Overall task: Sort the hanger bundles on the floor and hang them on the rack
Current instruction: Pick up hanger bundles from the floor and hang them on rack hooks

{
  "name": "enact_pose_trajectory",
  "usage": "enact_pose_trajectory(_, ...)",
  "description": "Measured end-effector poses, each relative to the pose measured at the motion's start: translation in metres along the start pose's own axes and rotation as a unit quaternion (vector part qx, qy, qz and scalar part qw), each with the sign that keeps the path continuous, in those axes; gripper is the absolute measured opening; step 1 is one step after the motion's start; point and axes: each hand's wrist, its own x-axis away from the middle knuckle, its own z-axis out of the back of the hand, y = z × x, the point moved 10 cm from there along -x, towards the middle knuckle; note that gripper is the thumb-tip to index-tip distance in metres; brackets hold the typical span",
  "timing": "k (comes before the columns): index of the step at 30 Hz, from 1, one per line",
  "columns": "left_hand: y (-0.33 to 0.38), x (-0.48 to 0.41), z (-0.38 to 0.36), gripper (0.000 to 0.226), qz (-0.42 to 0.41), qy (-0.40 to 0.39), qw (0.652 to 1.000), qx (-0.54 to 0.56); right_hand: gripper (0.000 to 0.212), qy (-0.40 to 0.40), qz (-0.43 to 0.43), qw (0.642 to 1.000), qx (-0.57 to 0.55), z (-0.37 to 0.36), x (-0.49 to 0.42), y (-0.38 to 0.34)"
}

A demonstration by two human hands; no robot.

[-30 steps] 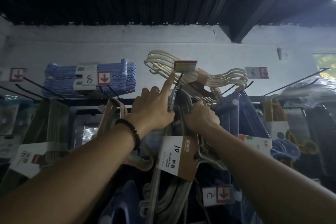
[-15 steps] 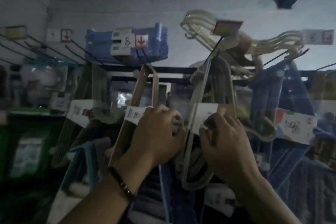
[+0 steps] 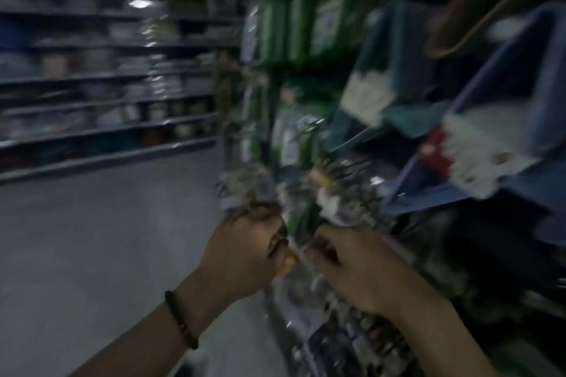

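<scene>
Left hand (image 3: 245, 254): in front of you at mid-frame, back toward the camera, your fingers curled inward. Blur hides whether they pinch anything.
Right hand (image 3: 358, 269): just beside your left, knuckles up, fingers also curled. You cannot tell from here whether it grips something.
Between hands: a pale strip (image 3: 294, 251) and an orange speck (image 3: 288, 265) sit where your fingertips nearly meet. They are too smeared to name.
Bracelet (image 3: 180, 320): a dark beaded band on your left wrist.
Blue bundle (image 3: 505, 86): the hangers are up on your right, tilted, above your right hand and apart from it.
Label (image 3: 477, 144): a white card with a red patch across the blue bundle.
Brown hanger (image 3: 477, 9): at the top right, above the blue bundle.
Green packs (image 3: 294, 30): straight ahead, above your hands.
Shelves (image 3: 107, 76): on your left, stocked and blurred.
Floor (image 3: 92, 239): grey, below the shelves and left of your left arm.
</scene>
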Motion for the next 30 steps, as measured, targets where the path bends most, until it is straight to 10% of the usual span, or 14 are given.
enact_pose_trajectory(5, -0.122, 0.209, -0.068, 0.034, 0.225, -0.179, 0.957, -0.025, 0.029, -0.214, 0.016, 0.977, -0.013, -0.202, -0.001, -0.034)
enact_pose_trajectory(12, -0.203, 0.452, -0.110, 0.037, 0.426, -0.233, 0.874, -0.024, 0.038, -0.416, 0.039, 0.908, 0.007, -0.399, 0.065, -0.127)
enact_pose_trajectory(30, -0.308, 0.679, -0.329, 0.040, 0.526, -0.365, 0.743, 0.196, 0.021, -0.545, -0.087, 0.834, 0.009, -0.763, 0.090, -0.134)
